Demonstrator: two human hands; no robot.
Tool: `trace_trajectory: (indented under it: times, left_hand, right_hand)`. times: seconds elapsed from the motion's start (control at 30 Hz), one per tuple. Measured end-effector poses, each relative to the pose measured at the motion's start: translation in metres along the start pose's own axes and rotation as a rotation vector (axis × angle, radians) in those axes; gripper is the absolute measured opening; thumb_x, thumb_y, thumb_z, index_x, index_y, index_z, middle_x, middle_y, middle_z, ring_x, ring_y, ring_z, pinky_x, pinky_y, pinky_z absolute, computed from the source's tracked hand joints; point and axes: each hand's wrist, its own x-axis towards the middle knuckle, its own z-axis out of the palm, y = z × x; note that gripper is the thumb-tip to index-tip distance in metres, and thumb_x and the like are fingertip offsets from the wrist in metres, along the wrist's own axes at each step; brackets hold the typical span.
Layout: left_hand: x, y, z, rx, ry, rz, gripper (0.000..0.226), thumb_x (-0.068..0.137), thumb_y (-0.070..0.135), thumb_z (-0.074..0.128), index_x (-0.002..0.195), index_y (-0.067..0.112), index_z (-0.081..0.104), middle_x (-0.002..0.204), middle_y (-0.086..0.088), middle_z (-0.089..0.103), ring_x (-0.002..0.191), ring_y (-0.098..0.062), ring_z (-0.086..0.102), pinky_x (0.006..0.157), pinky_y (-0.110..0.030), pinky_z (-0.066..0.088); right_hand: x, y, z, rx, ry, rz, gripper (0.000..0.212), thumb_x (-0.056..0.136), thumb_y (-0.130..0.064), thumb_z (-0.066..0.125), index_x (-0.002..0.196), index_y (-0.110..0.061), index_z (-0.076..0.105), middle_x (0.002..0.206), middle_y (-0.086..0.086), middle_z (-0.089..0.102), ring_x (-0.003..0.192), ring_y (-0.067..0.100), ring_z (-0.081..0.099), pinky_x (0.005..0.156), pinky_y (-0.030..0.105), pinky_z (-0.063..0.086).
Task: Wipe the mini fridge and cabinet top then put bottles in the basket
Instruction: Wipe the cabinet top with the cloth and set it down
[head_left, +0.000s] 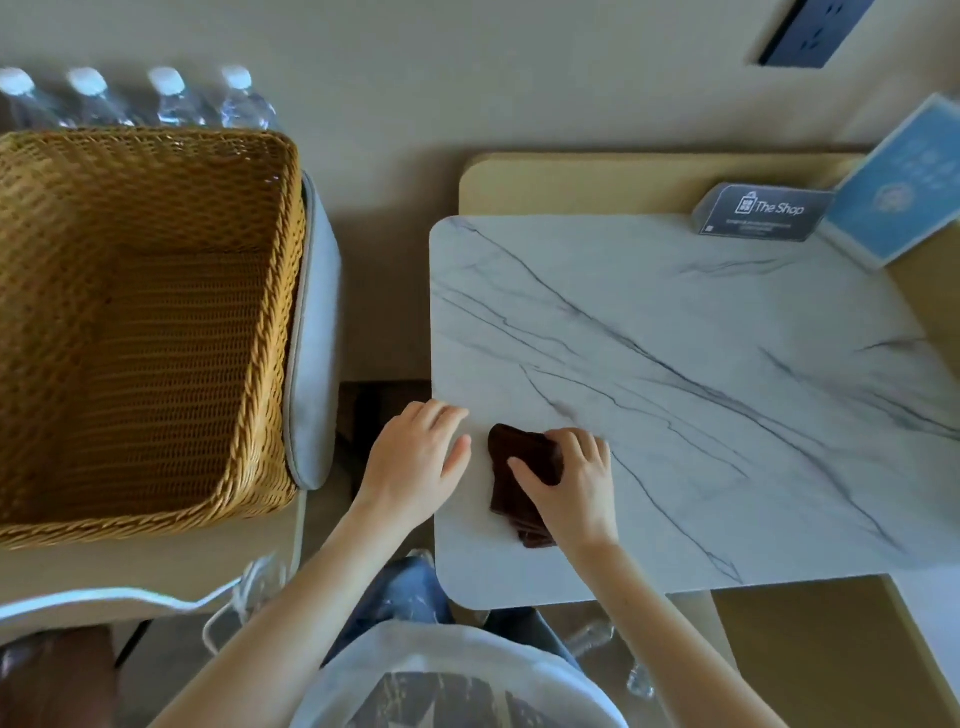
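Observation:
A white marble-patterned cabinet top (701, 374) fills the right half of the head view. My right hand (569, 480) presses a folded dark brown cloth (519, 467) onto its near left corner. My left hand (415, 460) lies flat, fingers apart, on the top's left edge just beside the cloth. A large woven wicker basket (249, 322) stands at the left with nothing inside. Behind it, several clear water bottles (171, 101) with white caps line the wall.
A dark "The Shop" card stand (761, 213) and a blue booklet (896, 197) sit at the far right of the top. A grey cushion (314, 332) lies beside the basket. A white cord (244, 592) hangs below. A wall socket (810, 31) is at the upper right.

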Motion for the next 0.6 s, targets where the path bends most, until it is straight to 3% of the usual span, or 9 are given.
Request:
trace_trajectory:
  times: [0.2, 0.5, 0.6]
  left_hand:
    - [-0.003, 0.0, 0.004, -0.001, 0.009, 0.021, 0.031, 0.095, 0.02, 0.059, 0.121, 0.005, 0.066, 0.117, -0.009, 0.067, 0.103, -0.028, 0.064, 0.078, -0.041, 0.057]
    - [-0.023, 0.005, 0.006, 0.002, 0.061, -0.014, 0.031, 0.094, 0.023, 0.061, 0.121, 0.008, 0.067, 0.117, -0.006, 0.068, 0.104, -0.024, 0.064, 0.077, -0.033, 0.058]
    - [-0.031, 0.001, 0.003, 0.014, 0.073, -0.035, 0.032, 0.094, 0.024, 0.059, 0.122, 0.009, 0.066, 0.117, -0.005, 0.067, 0.104, -0.022, 0.063, 0.076, -0.034, 0.058]
  right_hand:
    - [-0.021, -0.009, 0.007, -0.085, 0.028, 0.026, 0.054, 0.085, -0.038, 0.077, 0.128, -0.009, 0.061, 0.125, 0.007, 0.06, 0.115, 0.027, 0.044, 0.102, 0.04, 0.042]
    - [-0.03, -0.022, 0.01, -0.16, 0.019, -0.063, 0.031, 0.09, -0.028, 0.072, 0.109, -0.009, 0.058, 0.107, 0.01, 0.061, 0.097, 0.033, 0.053, 0.09, 0.043, 0.045]
    - [-0.029, -0.027, 0.005, -0.002, 0.013, -0.062, 0.024, 0.093, -0.022, 0.07, 0.107, -0.011, 0.054, 0.107, 0.006, 0.053, 0.087, 0.028, 0.056, 0.073, 0.035, 0.049]
